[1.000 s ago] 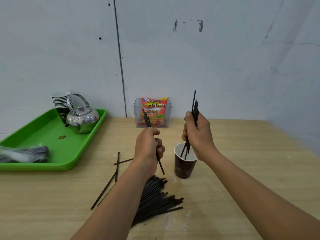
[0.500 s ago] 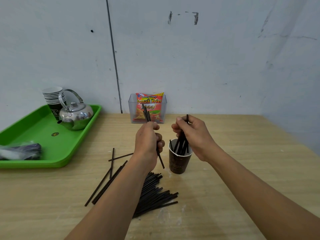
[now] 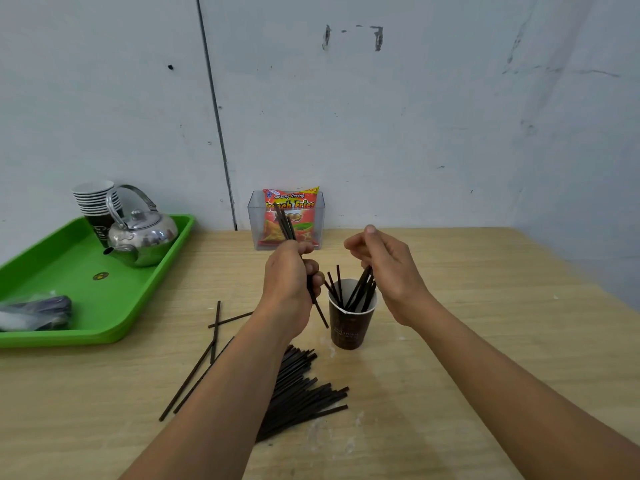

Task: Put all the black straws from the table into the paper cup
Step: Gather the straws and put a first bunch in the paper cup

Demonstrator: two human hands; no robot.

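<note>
- The left hand [image 3: 289, 282] is closed in a fist round a small bunch of black straws [image 3: 284, 225]. They are tilted, with their tops sticking out above the knuckles and one lower end poking out beneath the fist.
- Well off to that hand's left sits a green tray [image 3: 69, 271]. It carries a steel kettle [image 3: 142, 233], a stack of paper cups [image 3: 93, 199] and a plastic-wrapped bundle [image 3: 34, 311].
- Below and left of the left wrist, a few stray straws [image 3: 194, 375] lie scattered on the wooden table [image 3: 485, 306].
- Under the left forearm, and spreading out to its right, the heap of straws [image 3: 304, 386] lies flat, partly hidden by the arm.
- Beyond the left hand, against the wall, a French Fries packet [image 3: 289, 216] stands in a clear box [image 3: 320, 220].
- Between the two hands and just below them, the paper cup [image 3: 349, 327] stands upright. A few standing straws [image 3: 360, 289] lean on its rim.
- The right hand [image 3: 388, 268] hovers just above and to the right of the cup, fingers loosely curled and thumb raised. It seems to hold nothing, though the straw tops come right up under it.
- To my eye the job is barely begun. A handful is in the cup and the left hand's bunch looks set to go in next. The heap and the strays, by far the larger share, are yet to be gathered.
</note>
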